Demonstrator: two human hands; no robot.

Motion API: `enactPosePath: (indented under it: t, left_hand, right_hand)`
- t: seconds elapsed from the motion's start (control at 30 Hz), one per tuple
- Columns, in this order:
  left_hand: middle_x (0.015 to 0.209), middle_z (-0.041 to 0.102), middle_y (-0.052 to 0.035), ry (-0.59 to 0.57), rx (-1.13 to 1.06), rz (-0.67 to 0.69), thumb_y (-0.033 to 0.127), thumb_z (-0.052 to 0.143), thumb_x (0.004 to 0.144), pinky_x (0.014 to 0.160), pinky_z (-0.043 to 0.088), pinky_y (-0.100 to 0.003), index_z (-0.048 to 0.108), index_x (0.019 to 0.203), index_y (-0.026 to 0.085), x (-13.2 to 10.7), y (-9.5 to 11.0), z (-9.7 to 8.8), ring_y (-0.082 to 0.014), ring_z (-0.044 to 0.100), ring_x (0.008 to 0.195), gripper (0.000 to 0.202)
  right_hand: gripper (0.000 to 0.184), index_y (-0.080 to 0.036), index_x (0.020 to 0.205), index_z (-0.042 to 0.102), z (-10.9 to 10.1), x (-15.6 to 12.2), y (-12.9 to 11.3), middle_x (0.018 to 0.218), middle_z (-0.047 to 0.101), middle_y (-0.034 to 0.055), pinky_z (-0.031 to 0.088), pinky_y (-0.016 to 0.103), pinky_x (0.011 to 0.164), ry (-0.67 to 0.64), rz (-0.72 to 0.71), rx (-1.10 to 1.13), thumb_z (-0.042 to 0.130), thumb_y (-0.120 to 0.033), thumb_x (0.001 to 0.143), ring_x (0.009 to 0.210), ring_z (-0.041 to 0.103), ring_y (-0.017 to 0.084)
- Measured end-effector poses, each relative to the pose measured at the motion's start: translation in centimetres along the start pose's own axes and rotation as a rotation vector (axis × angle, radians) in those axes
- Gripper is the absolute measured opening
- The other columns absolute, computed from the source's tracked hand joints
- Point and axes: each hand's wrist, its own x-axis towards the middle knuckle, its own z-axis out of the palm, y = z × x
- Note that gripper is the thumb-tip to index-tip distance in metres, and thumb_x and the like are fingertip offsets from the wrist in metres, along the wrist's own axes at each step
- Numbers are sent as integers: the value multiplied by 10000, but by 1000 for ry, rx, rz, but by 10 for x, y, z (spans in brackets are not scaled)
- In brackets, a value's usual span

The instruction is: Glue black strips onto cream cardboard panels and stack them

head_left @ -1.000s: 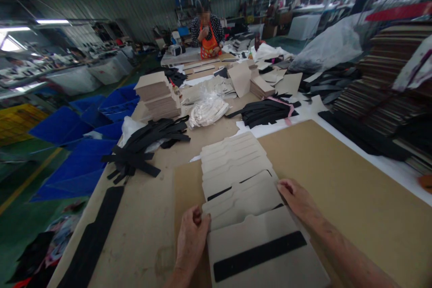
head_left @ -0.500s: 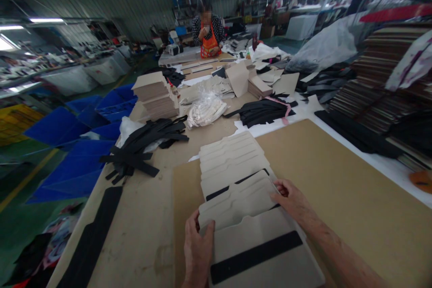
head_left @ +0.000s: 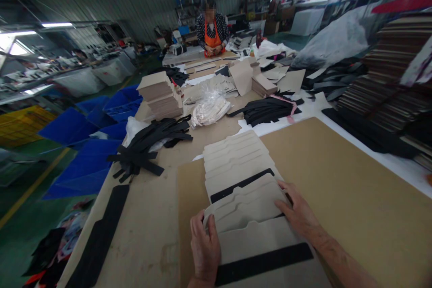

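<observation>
Worktable [head_left: 148,229]; left hand [head_left: 205,247], right hand [head_left: 299,210] astride panels [head_left: 243,204]

The table [head_left: 148,225] carries brown board [head_left: 337,189] and black strips [head_left: 151,139].

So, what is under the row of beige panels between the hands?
The brown board shows on both sides of the beige panels; whatever lies directly beneath them is covered.

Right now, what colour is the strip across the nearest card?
The strip is black; see the head view.
</observation>
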Motion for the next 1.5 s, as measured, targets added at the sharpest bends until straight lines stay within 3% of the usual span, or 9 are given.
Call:
enactPosePath:
  t: [0.2,0.43,0.83,1.0,1.17,1.3,1.5]
  left_hand:
    - [932,559,-67,51,-9,45,427,480,944,798,501,-354,532,1059,172,14,8,0,-214,570,883,285]
    - [980,563,-83,3,15,58,363,433,958,828,494,-385,532,1073,177,50,16,25,-235,560,941,240]
    - [1023,564,-125,-51,69,6,357,409,958,854,504,-453,519,1132,147,49,6,38,-276,551,994,294]
    - [1230,518,-176,-113,75,5,390,450,944,976,471,-508,446,1314,124,41,4,13,-299,498,1180,456]
    - [1401,485,-124,-319,97,108,352,459,947,1087,388,-534,428,1394,211,-1,2,-16,-277,424,1313,469]
    - [1398,496,-133,-318,172,96,341,449,951,1042,413,-564,431,1396,213,-24,0,-16,-295,443,1296,463]
    - [1267,563,-149,-227,212,124,348,489,934,981,443,-536,500,1309,181,-27,-3,-8,-300,503,1197,411]
  right_hand:
    - [447,-249,1264,547,-6,20,2,1244,581,78,453,425,1006,33,-55,5,573,-325,824,1160,555,250]
    - [473,-204,1199,620,-2,66,10,1164,617,98,470,428,971,31,-8,-26,590,-325,743,1090,586,255]
    - [429,-149,1168,633,2,69,14,1147,619,137,455,462,1006,51,-13,-185,568,-300,772,1095,581,274]
    - [425,-163,1164,626,-19,34,15,1181,599,143,459,474,1001,128,-42,-208,543,-424,839,1121,565,290]
    - [369,-211,1139,626,-30,-20,22,1146,625,100,548,379,853,121,90,-115,509,-442,877,1007,628,232]
    - [358,-217,1114,640,-25,-28,22,1103,640,88,556,371,818,124,115,-117,501,-441,872,959,634,225]
    - [367,-215,1137,615,-22,-45,23,1149,615,108,552,411,828,197,132,-166,477,-445,887,967,629,244]
